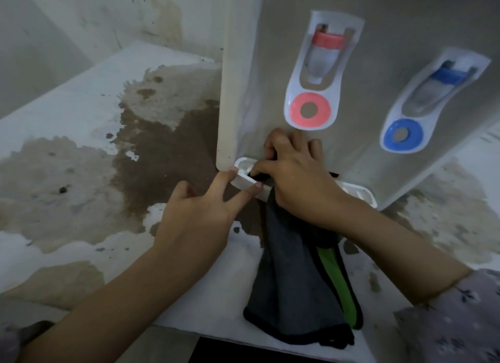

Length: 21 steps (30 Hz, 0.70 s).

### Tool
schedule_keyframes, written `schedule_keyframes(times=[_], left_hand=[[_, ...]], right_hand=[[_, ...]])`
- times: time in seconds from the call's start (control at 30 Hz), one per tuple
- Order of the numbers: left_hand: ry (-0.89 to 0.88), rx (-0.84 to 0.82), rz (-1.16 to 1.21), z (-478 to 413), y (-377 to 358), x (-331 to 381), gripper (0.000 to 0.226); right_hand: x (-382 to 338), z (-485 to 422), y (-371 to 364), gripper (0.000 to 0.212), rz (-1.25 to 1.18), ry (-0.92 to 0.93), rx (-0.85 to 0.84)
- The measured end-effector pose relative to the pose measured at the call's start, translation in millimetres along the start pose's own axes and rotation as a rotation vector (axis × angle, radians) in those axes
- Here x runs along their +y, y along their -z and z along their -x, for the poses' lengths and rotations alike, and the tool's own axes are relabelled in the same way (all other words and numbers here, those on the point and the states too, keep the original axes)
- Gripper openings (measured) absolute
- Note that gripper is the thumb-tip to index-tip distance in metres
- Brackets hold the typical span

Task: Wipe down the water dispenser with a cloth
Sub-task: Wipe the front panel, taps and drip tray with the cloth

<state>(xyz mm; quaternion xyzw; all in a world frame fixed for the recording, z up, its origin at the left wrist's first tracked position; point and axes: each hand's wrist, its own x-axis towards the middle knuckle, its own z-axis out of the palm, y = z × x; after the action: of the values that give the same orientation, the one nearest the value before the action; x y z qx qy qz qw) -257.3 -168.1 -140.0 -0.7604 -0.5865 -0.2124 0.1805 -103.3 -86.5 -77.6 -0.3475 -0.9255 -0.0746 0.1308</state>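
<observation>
The water dispenser (270, 65) stands on a stained counter (81, 114), its white drip tray (244, 183) jutting from the foot of its front panel, with the red tap (322, 73) and blue tap (430, 100) above the tray. The right hand (300, 178) sits over the tray, its fingers curled and pinching a dark grey cloth (292, 281) into the tray's left end; the rest of the cloth hangs below the tray over the counter edge. The left hand (200, 216) lies just left of the tray, fingers spread, two fingertips touching its left corner.
</observation>
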Motion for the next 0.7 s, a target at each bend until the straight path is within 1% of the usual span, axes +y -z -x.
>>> schedule_keyframes(times=[0.07,0.13,0.2,0.27,0.37,0.47,0.57,0.63,0.7], left_hand=[[0.009,-0.014,0.014,0.5,-0.4,-0.6,0.058],[0.018,-0.023,0.034,0.3,0.2,-0.7,0.064],[0.019,-0.014,0.043,-0.3,2.6,0.0,0.069],[0.01,0.002,0.054,-1.8,5.1,1.4,0.068],[0.002,0.007,0.054,-3.3,7.0,3.8,0.065],[0.014,0.011,0.051,-4.1,7.5,4.4,0.059],[0.031,-0.01,0.049,-5.3,7.8,5.5,0.062],[0.038,-0.043,0.052,-5.9,7.2,6.8,0.07],[0.04,-0.072,0.037,-7.1,7.6,7.5,0.076]], right_hand=[[-1.7,1.7,-3.5,0.032,-0.052,-0.05,0.049],[0.5,7.5,-3.7,0.026,-0.128,-0.123,0.12],[8.5,21.7,0.3,0.021,-0.133,-0.152,0.164],[20.2,39.6,7.4,0.018,-0.093,-0.161,0.152],[32.0,60.3,18.7,0.016,-0.042,-0.193,0.085],[32.4,71.6,22.0,0.021,-0.013,-0.219,0.088],[30.3,68.1,21.3,0.032,-0.06,-0.246,0.157],[30.1,59.8,19.2,0.035,-0.083,-0.186,0.196],[30.4,50.5,13.4,0.04,-0.077,-0.116,0.192]])
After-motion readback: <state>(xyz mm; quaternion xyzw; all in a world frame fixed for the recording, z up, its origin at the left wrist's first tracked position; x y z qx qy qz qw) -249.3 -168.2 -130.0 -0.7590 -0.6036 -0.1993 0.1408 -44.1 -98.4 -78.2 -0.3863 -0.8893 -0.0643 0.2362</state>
